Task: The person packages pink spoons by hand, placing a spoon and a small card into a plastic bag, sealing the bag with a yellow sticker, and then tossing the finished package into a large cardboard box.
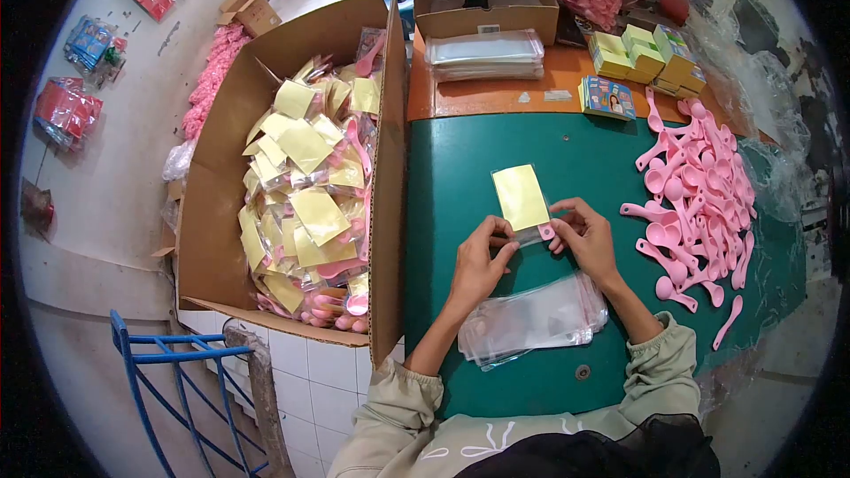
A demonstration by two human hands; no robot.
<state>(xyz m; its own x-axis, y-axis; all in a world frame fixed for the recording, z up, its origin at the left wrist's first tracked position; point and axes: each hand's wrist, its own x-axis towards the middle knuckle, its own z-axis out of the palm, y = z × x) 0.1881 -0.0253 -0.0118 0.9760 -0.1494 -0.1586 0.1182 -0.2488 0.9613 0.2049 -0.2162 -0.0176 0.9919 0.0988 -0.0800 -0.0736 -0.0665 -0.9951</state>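
Observation:
A small clear plastic bag [531, 237] with a yellow card [521, 197] in it is held up between my two hands above the green tabletop. The hole end of a pink spoon [546, 231] shows below the card; the rest of that spoon is hidden behind it. My left hand [485, 257] pinches the bag's lower left edge between thumb and fingers. On the other side, my right hand [584, 237] is closed at the lower right edge, beside the spoon's handle end. Just below my hands lies a stack of clear plastic bags [531, 317].
Left of the table stands a big cardboard box [211, 212] full of packed spoons with yellow cards [305, 146]. Loose pink spoons [695, 186] are piled at right. Card stacks [637, 53], more bags [485, 49] and a smaller box [487, 22] sit at the back.

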